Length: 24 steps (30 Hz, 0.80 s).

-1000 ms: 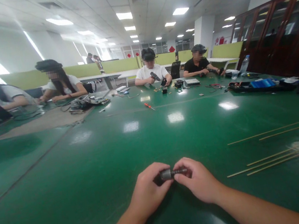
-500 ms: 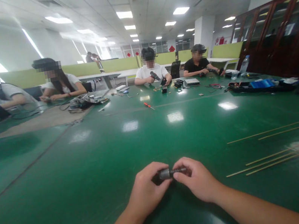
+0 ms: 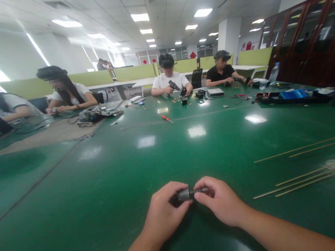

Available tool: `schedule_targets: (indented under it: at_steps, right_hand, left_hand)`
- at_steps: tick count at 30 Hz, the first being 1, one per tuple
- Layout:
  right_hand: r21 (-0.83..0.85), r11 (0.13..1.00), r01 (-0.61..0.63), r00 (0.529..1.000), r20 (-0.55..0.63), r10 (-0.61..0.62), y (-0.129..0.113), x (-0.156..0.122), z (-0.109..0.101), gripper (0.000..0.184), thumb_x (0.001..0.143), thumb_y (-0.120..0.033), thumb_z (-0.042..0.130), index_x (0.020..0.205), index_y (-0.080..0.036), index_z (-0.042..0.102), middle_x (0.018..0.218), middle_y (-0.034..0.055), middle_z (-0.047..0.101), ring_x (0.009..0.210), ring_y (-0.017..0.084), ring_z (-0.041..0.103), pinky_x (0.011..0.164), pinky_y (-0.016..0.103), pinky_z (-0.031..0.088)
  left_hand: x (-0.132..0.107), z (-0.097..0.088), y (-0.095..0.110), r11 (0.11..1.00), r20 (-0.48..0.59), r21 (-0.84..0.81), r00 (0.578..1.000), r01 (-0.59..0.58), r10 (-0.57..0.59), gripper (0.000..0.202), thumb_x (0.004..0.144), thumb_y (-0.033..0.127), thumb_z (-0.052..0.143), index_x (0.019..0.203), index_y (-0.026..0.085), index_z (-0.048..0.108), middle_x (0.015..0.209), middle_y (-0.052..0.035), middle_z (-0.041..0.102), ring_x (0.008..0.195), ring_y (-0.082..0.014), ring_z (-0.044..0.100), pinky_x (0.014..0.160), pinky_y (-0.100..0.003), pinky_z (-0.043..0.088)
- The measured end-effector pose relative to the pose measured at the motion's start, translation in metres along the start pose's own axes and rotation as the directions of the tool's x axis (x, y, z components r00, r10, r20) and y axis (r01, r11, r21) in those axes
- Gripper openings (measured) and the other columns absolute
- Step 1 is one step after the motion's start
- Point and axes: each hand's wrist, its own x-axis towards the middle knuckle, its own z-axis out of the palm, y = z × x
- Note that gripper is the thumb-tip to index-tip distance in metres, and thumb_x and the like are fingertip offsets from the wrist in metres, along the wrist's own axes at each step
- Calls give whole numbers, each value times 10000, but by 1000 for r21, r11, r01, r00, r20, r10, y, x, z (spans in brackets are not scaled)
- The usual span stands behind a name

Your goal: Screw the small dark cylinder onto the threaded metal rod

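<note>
Dark cylinder [image 3: 184,195] with shaft [image 3: 199,190] sits over the green desk [image 3: 100,184], left hand [image 3: 165,212] clasping its body, right hand [image 3: 221,202] pinching the shaft. Thin sticks [image 3: 305,181] lie well apart rightward; a red screwdriver [image 3: 167,118] lies far beyond.

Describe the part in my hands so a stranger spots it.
On the big green table, find the near side where left hand and right hand meet. Pinched between them is a small dark cylinder with a thin shaft, unlike the long pale sticks rightward.

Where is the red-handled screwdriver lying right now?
In the head view, the red-handled screwdriver lies far across the green table, near centre, before the person in white.
</note>
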Motion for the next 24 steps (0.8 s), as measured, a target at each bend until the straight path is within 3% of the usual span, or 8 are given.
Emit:
schedule_targets:
  at_steps: [24]
  right_hand:
    - [56, 998, -20, 1000, -5, 20, 3, 0, 1, 122, 829, -263, 620, 888, -178, 684, 803, 13, 655, 722, 161, 588, 671, 258, 447]
  left_hand:
    - [1, -1, 2, 1000, -8, 15, 1000, 25, -25, 183, 786, 209, 707, 966, 224, 678, 924, -24, 716, 835, -175, 667, 772, -283, 520]
